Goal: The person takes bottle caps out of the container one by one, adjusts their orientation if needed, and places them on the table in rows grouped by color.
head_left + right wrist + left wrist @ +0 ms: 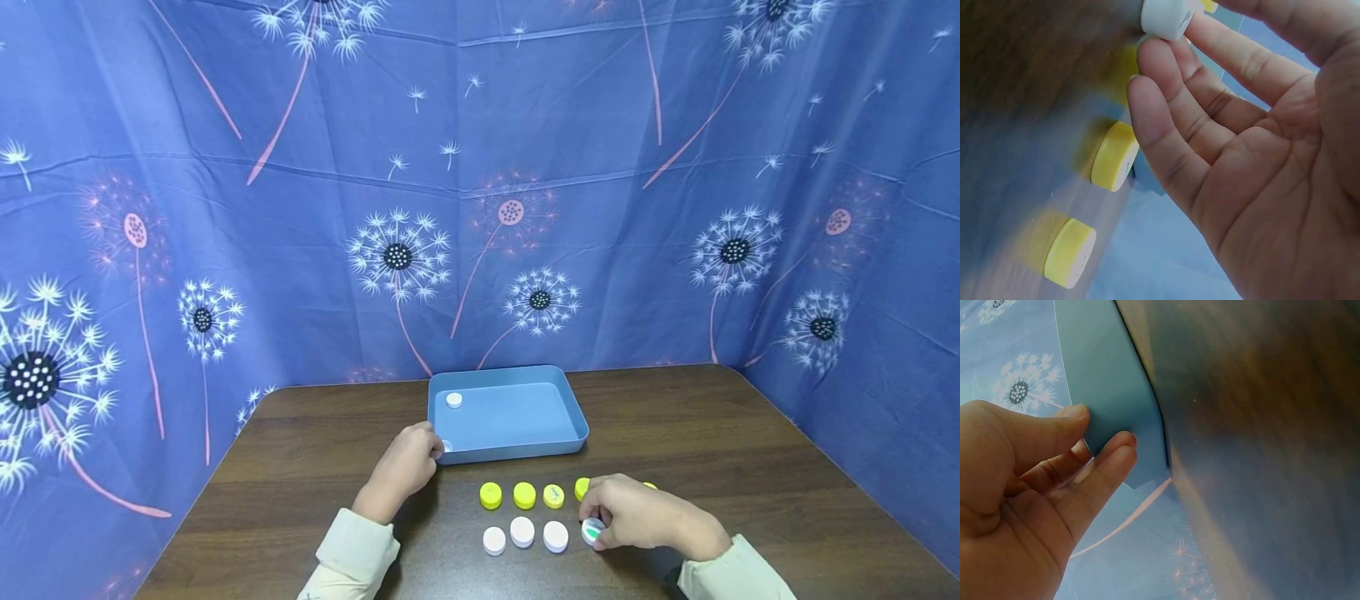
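Observation:
My right hand [633,512] pinches a white bottle cap [592,532] bearing a green mark, at the right end of a row of white caps. The same white cap [1165,17] shows at the fingertips in the right wrist view. At the near left corner of the blue tray [512,455], my left hand [408,462] reaches over the rim. A white cap [447,446] lies against its fingertips inside the tray; whether they grip it is hidden. In the left wrist view, the thumb and fingers of the left hand [1041,481] are at the tray wall [1113,375].
Another white cap [453,400] sits at the tray's far left. Yellow caps, including one yellow cap [491,496], form a row behind the white caps, such as this white cap [494,541]. Patterned blue cloth [637,250] hangs around the brown table [315,433].

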A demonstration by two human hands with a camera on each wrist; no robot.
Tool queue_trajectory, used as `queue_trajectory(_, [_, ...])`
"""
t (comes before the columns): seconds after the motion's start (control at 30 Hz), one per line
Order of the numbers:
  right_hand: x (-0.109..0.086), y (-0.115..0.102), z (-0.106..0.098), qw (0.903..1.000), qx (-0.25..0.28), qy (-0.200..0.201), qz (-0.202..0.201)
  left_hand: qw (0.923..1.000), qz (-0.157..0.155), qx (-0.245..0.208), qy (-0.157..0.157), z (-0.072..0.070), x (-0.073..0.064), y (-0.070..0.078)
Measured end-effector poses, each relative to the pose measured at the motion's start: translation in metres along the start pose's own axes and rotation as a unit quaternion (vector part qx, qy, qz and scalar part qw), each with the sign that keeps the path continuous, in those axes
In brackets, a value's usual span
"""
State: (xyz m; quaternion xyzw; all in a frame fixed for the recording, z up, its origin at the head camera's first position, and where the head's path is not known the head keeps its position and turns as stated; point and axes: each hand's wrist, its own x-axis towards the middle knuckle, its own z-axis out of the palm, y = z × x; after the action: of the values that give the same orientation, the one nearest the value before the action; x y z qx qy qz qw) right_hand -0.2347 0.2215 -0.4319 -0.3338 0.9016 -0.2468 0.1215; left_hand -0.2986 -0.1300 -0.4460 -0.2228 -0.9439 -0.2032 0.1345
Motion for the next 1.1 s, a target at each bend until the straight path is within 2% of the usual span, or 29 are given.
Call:
queue_trajectory(0.37, [-0.001,0.004,-0.008,0.9988,0.042,0.006,-0.025,1.0000,0.001,-0.003,0.002,-0.001,0.001,-0.001])
queue_trajectory(0.5, [0.001,0.004,-0.011,0.9969,0.024,0.049,-0.056,1.0000,0.004,0.001,0.001,0.000,0.002,-0.001])
queue_trajectory(0.63, [0.005,0.000,-0.012,0.9897,0.003,0.119,-0.079,1.0000,0.001,0.006,-0.001,0.000,0.002,-0.001])
queue_trajectory(0.73, [0.009,-0.006,-0.012,0.9825,-0.001,0.166,-0.084,1.0000,0.001,0.008,-0.002,0.000,0.002,-0.001])
queue_trajectory(0.8, [0.012,-0.013,-0.012,0.9799,-0.001,0.181,-0.084,0.9999,0.004,0.009,0.001,-0.001,0.002,-0.001])
queue_trajectory(0.97, [0.024,-0.037,-0.017,0.9823,0.003,0.172,-0.074,0.9999,0.004,0.011,0.004,-0.002,0.000,-0.001])
queue_trajectory(1.1, [0.038,-0.052,-0.020,0.9812,0.005,0.175,-0.082,0.9999,0.006,0.010,0.005,0.000,0.001,-0.001])
